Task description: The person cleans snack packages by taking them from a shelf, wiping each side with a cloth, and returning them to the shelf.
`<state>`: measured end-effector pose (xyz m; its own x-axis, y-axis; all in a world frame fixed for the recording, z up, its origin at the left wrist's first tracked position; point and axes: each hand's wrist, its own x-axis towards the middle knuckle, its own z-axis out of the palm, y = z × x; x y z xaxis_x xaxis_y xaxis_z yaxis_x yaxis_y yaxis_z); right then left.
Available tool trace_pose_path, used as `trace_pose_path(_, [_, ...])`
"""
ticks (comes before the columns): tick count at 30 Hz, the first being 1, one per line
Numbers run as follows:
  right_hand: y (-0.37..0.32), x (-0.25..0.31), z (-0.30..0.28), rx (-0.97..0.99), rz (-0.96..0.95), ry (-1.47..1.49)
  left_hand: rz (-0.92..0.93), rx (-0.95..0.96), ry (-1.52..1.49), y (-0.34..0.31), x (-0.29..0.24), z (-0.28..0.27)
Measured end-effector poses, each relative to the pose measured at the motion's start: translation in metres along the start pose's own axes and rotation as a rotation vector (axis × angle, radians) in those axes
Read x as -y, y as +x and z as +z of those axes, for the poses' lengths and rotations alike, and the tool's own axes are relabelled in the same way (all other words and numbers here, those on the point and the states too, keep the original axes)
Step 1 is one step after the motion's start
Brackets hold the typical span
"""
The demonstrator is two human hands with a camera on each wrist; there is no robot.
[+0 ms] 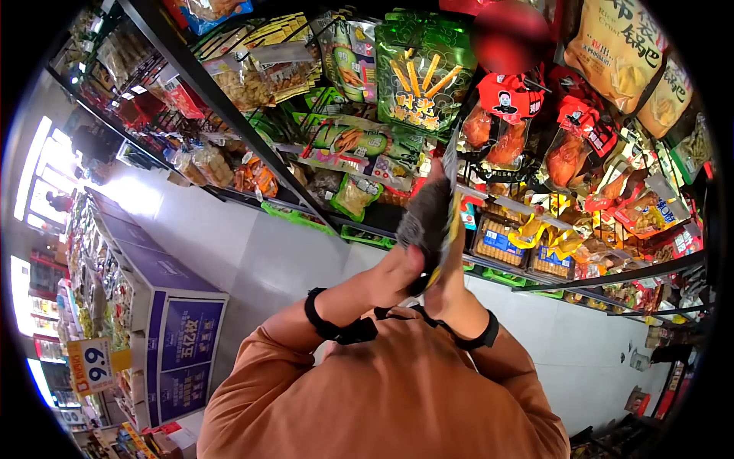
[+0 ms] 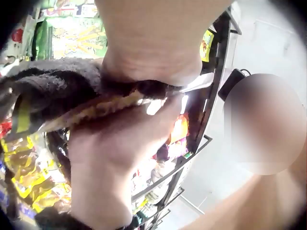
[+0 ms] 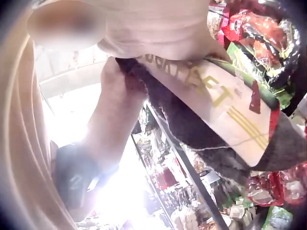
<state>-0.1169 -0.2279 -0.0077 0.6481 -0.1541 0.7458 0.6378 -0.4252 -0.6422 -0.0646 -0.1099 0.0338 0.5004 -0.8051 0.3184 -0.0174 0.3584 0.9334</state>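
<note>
Both hands meet in front of the chest, around a snack packet and a dark grey fuzzy cloth. My left hand grips the cloth, its thumb side toward the packet. My right hand holds the near end of the packet, which stands almost edge-on in the head view. The right wrist view shows a pale panel with gold lettering and the cloth lying along its edge and behind it. In the left wrist view the cloth hangs past my left hand, opposite my right hand. Most fingertips are hidden.
A snack rack faces me with green bags, red-labelled packs of meat, rice crust bags and biscuit trays. A dark metal post divides the shelves. A purple display stand with a price sign stands at left.
</note>
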Motion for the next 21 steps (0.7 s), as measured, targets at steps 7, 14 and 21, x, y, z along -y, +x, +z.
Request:
trace_pose_path(7, [-0.008, 0.012, 0.044, 0.015, -0.001, 0.179, 0.163, 0.002, 0.104, -0.009, -0.024, -0.038])
trace_pose_path(14, [0.018, 0.03, 0.119, -0.139, 0.269, 0.227, -0.114, 0.198, 0.042, -0.098, 0.026, -0.11])
trace_pose_path(21, [0.046, 0.028, 0.182, 0.09, 0.036, -0.165, -0.063, 0.077, -0.133, -0.122, -0.039, -0.154])
